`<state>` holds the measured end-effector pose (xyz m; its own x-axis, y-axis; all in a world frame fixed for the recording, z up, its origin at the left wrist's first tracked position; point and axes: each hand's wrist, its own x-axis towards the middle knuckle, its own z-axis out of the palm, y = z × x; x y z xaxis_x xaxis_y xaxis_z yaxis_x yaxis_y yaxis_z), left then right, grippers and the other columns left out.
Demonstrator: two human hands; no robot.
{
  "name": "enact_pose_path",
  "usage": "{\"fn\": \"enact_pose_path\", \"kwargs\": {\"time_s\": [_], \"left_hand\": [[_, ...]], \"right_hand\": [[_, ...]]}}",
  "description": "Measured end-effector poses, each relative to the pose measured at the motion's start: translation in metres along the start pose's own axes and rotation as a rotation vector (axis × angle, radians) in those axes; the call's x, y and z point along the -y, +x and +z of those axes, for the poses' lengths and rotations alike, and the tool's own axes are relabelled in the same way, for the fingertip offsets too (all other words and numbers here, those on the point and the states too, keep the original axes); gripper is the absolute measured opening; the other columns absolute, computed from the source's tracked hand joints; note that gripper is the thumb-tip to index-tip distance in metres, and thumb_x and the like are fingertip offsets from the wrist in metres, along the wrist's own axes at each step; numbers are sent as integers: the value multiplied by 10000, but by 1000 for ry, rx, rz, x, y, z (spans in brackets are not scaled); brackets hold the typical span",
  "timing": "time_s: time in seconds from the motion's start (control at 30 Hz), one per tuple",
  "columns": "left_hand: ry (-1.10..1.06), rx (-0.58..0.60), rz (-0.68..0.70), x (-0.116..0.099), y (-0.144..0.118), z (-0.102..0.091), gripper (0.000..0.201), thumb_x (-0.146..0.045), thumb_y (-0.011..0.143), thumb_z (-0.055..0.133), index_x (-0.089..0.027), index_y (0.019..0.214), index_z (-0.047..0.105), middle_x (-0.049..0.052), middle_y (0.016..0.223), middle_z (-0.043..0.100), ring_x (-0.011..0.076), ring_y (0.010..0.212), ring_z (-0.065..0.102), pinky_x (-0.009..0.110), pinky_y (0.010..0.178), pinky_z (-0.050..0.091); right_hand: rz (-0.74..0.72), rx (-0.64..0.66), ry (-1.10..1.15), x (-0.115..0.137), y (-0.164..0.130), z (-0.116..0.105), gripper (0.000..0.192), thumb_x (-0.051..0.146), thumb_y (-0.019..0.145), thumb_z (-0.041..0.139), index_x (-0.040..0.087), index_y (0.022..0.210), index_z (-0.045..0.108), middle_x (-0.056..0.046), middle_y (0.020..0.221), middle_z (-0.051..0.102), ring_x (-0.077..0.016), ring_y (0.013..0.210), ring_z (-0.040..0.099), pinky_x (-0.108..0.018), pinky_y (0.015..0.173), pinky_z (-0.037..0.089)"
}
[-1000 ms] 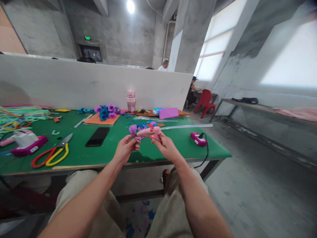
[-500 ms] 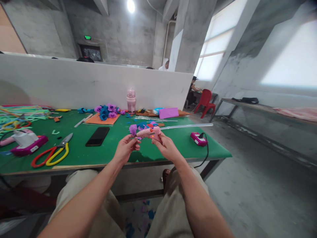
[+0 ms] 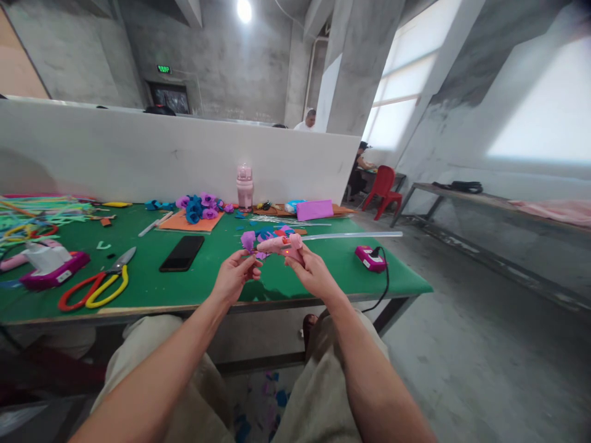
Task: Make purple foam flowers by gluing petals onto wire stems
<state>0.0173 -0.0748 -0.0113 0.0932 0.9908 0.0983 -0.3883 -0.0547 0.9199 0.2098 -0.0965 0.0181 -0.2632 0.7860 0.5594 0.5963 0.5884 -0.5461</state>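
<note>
Purple, cup-shaped, papery flower (image 3: 248, 240) at centre frame, over the flat green tabletop (image 3: 159, 294): left hand (image 3: 233, 275) pinches its base, grip nearly closed; right hand (image 3: 318, 277) wraps a pink, pistol-shaped plastic glue gun (image 3: 273, 244).

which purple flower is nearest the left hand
The single purple flower just beyond the left hand, beside the pink glue gun; the other purple flowers are farther back, on or beside the orange sheet.

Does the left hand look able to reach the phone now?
Probably yes: nothing stands between the left hand and the phone, though the fingers seem occupied with a purple flower.
</note>
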Motion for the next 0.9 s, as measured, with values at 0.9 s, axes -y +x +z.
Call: {"fn": "enact_pose_path", "kwargs": {"time_s": [0.9], "left_hand": [[-16,8,-24,0,1,0,307,-290,640,714,-137,855,560,9,648,643,73,485,549,195,462,447]], "right_hand": [[346,-58,543,-28,6,-4,300,413,800,481,158,955,506,1,729,599,-51,399,419,-193,391,363]]}}
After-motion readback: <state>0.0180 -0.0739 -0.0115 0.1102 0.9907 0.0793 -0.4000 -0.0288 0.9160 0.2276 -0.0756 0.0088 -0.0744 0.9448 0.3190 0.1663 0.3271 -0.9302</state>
